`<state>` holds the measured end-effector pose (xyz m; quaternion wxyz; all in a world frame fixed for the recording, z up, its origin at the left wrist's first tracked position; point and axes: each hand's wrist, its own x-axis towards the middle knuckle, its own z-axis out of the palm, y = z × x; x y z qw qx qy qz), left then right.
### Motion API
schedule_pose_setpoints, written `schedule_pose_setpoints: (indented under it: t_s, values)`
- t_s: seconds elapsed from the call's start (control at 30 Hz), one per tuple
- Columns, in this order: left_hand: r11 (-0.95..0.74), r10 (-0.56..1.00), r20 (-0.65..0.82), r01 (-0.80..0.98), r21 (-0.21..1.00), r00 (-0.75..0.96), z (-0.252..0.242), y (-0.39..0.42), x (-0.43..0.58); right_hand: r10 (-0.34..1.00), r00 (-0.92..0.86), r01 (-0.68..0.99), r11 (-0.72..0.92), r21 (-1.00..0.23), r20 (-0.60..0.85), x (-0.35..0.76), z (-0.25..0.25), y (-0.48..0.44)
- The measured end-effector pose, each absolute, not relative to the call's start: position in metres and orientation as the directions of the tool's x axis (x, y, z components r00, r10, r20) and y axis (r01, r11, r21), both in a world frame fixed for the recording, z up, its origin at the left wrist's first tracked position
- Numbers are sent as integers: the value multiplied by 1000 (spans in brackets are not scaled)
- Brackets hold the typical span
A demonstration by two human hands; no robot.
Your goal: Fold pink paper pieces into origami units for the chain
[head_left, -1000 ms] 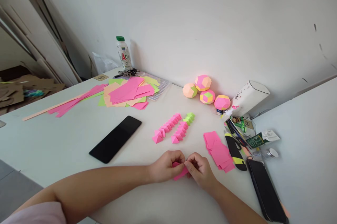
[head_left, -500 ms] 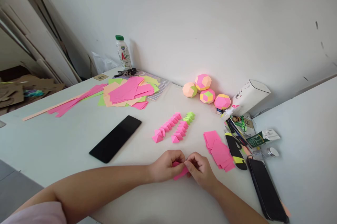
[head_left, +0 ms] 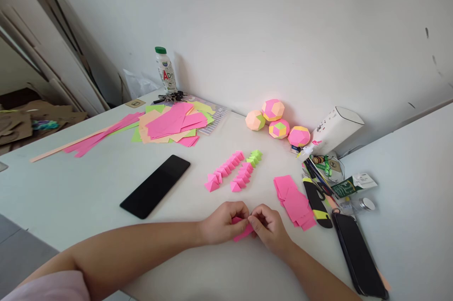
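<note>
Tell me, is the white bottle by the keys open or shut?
Shut: the white bottle stands upright with its green cap on top.

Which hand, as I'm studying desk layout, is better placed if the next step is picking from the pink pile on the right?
Probably the right hand: it is nearer the pink pile, with the left hand farther off. Both seem to pinch the pink paper, though.

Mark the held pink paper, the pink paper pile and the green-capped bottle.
Held pink paper (head_left: 243, 234): head view, exposed lower part.
Pink paper pile (head_left: 296, 204): head view, middle.
Green-capped bottle (head_left: 166, 72): head view, body.
</note>
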<state>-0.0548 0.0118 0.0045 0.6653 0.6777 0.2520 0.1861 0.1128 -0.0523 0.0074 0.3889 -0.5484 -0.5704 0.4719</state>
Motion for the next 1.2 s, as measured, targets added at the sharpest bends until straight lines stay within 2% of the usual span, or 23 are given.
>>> schedule_pose_setpoints:
  t_s: [1.2]
  values:
    - [8,581,-84,97,995,810,6,13,-54,993,-96,248,-42,-968,-67,111,10,-52]
